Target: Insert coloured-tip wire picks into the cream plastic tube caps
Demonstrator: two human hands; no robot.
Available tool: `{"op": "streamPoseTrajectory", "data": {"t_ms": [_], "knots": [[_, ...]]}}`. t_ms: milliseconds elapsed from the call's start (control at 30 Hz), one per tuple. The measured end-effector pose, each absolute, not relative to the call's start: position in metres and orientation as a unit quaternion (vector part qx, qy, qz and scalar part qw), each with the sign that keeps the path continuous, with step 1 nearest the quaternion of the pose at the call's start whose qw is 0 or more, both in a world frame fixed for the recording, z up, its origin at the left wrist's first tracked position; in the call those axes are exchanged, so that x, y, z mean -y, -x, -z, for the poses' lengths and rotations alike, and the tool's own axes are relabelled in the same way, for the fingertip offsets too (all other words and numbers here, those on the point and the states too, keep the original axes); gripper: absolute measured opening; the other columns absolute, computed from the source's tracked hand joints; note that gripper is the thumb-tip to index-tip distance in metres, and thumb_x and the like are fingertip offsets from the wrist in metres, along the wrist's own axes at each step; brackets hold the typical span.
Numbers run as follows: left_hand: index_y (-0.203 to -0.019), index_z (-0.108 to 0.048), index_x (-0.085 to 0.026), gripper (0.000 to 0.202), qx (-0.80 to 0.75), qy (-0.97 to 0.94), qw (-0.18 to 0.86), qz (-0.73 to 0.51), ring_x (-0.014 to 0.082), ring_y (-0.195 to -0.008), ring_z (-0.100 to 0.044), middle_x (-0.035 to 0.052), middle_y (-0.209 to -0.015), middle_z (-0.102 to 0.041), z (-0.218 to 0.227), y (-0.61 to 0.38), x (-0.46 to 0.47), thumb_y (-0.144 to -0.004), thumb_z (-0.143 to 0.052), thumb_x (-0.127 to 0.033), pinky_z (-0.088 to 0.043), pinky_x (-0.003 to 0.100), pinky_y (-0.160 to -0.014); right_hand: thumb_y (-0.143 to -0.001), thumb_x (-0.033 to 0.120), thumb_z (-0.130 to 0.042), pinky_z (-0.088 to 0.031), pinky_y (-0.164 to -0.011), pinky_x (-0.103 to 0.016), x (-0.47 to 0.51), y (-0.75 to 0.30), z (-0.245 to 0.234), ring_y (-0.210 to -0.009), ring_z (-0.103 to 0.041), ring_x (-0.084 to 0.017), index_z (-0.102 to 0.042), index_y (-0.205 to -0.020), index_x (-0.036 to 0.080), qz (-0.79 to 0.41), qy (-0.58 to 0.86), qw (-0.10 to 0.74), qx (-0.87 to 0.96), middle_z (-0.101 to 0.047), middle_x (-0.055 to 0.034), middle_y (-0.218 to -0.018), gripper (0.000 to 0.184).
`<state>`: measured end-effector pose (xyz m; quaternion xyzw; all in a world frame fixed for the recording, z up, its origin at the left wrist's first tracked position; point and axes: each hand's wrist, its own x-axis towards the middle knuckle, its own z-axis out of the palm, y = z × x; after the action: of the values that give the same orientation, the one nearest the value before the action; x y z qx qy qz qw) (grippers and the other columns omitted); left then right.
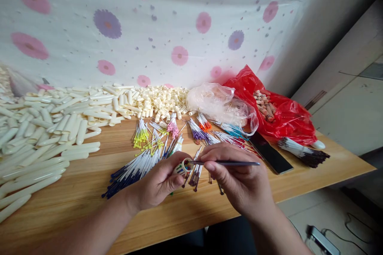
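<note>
My left hand (160,181) is closed round a small white ring-shaped holder (183,166) with coloured tips showing in its opening. My right hand (236,175) pinches a thin dark refill (230,163) that lies level, its left end at the holder's opening. Both hands hover over the wooden table (89,191), just in front of a spread of thin pen refills (140,165) with blue, yellow, pink, purple and orange ends.
Cream plastic tubes (38,139) and small cream caps (161,101) cover the table's left and back. A clear bag (220,101), a red bag of parts (284,115), a black phone (271,153) and a bundle of dark-tipped refills (302,152) lie at right. Floral cloth hangs behind.
</note>
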<state>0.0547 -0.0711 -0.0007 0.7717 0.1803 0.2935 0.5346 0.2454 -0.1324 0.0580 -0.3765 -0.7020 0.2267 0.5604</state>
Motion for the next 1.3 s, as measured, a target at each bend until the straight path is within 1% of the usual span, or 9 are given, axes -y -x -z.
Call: {"op": "streamPoseTrajectory", "data": {"t_ms": [67, 100, 167, 333, 667, 833, 1033, 1167, 1300], "knots": [[-0.081, -0.048, -0.017, 0.049, -0.204, -0.785, 0.51, -0.288, 0.0111, -0.06, -0.034, -0.0021, -0.068, -0.041, -0.001, -0.055, 0.07, -0.085, -0.039, -0.064, -0.029, 0.024, -0.054, -0.084, 0.015, -0.061, -0.054, -0.069, -0.029, 0.134, -0.245, -0.058, -0.077, -0.066, -0.016, -0.068, -0.086, 0.018, -0.224, 0.378, 0.56, 0.702, -0.07, -0.0034, -0.077, 0.008], [-0.075, -0.046, -0.017, 0.051, -0.215, -0.79, 0.499, -0.285, 0.0111, -0.06, -0.033, -0.0025, -0.066, -0.039, -0.001, -0.055, 0.07, -0.084, -0.037, -0.066, -0.028, 0.024, -0.054, -0.083, 0.014, -0.061, -0.055, -0.07, -0.029, 0.135, -0.245, -0.058, -0.078, -0.067, -0.016, -0.068, -0.086, 0.018, -0.219, 0.38, 0.562, 0.702, -0.071, -0.0038, -0.078, 0.009], [-0.069, -0.042, -0.017, 0.054, -0.225, -0.798, 0.482, -0.282, 0.011, -0.058, -0.032, -0.0031, -0.063, -0.037, -0.002, -0.054, 0.069, -0.083, -0.036, -0.068, -0.026, 0.024, -0.053, -0.082, 0.012, -0.062, -0.054, -0.071, -0.028, 0.138, -0.245, -0.06, -0.08, -0.067, -0.016, -0.068, -0.087, 0.018, -0.204, 0.38, 0.57, 0.699, -0.071, -0.0043, -0.082, 0.011], [-0.067, -0.039, -0.018, 0.054, -0.227, -0.817, 0.449, -0.281, 0.0105, -0.056, -0.03, -0.0041, -0.061, -0.033, -0.005, -0.053, 0.069, -0.084, -0.033, -0.068, -0.023, 0.025, -0.052, -0.081, 0.009, -0.062, -0.054, -0.073, -0.027, 0.141, -0.242, -0.062, -0.081, -0.067, -0.015, -0.069, -0.091, 0.019, -0.198, 0.363, 0.568, 0.711, -0.072, -0.0036, -0.083, 0.016], [-0.064, -0.038, -0.018, 0.051, -0.236, -0.842, 0.401, -0.275, 0.0093, -0.05, -0.031, -0.0051, -0.056, -0.032, -0.001, -0.051, 0.069, -0.087, -0.034, -0.063, -0.021, 0.023, -0.048, -0.081, 0.005, -0.059, -0.055, -0.076, -0.027, 0.141, -0.238, -0.059, -0.082, -0.065, -0.014, -0.065, -0.09, 0.017, -0.19, 0.35, 0.542, 0.74, -0.07, -0.0039, -0.083, 0.016], [-0.065, -0.042, -0.017, 0.051, -0.253, -0.85, 0.362, -0.287, 0.0093, -0.051, -0.034, -0.0047, -0.056, -0.035, 0.001, -0.05, 0.071, -0.088, -0.033, -0.061, -0.024, 0.022, -0.048, -0.08, 0.003, -0.058, -0.054, -0.074, -0.022, 0.147, -0.231, -0.059, -0.083, -0.065, -0.013, -0.064, -0.093, 0.012, -0.115, 0.352, 0.514, 0.774, -0.069, -0.0077, -0.087, 0.016], [-0.068, -0.048, -0.016, 0.055, -0.274, -0.859, 0.326, -0.284, 0.0092, -0.052, -0.037, -0.005, -0.057, -0.038, -0.002, -0.052, 0.072, -0.088, -0.029, -0.063, -0.026, 0.021, -0.049, -0.078, 0.0, -0.057, -0.054, -0.075, -0.023, 0.15, -0.228, -0.047, -0.087, -0.064, -0.014, -0.063, -0.098, 0.011, -0.038, 0.337, 0.507, 0.792, -0.068, -0.0092, -0.092, 0.024], [-0.067, -0.046, -0.016, 0.053, -0.287, -0.856, 0.322, -0.285, 0.0091, -0.05, -0.037, -0.0057, -0.055, -0.037, -0.003, -0.054, 0.074, -0.088, -0.031, -0.063, -0.025, 0.021, -0.049, -0.079, 0.0, -0.056, -0.054, -0.077, -0.024, 0.148, -0.229, -0.044, -0.087, -0.064, -0.014, -0.063, -0.098, 0.011, -0.041, 0.335, 0.522, 0.783, -0.068, -0.009, -0.092, 0.023], [-0.066, -0.045, -0.017, 0.048, -0.283, -0.86, 0.313, -0.286, 0.009, -0.049, -0.036, -0.006, -0.054, -0.037, -0.002, -0.053, 0.074, -0.09, -0.034, -0.058, -0.025, 0.022, -0.049, -0.081, 0.001, -0.057, -0.055, -0.076, -0.023, 0.145, -0.23, -0.044, -0.086, -0.065, -0.013, -0.064, -0.094, 0.011, -0.092, 0.348, 0.534, 0.765, -0.069, -0.0089, -0.088, 0.018]]}}
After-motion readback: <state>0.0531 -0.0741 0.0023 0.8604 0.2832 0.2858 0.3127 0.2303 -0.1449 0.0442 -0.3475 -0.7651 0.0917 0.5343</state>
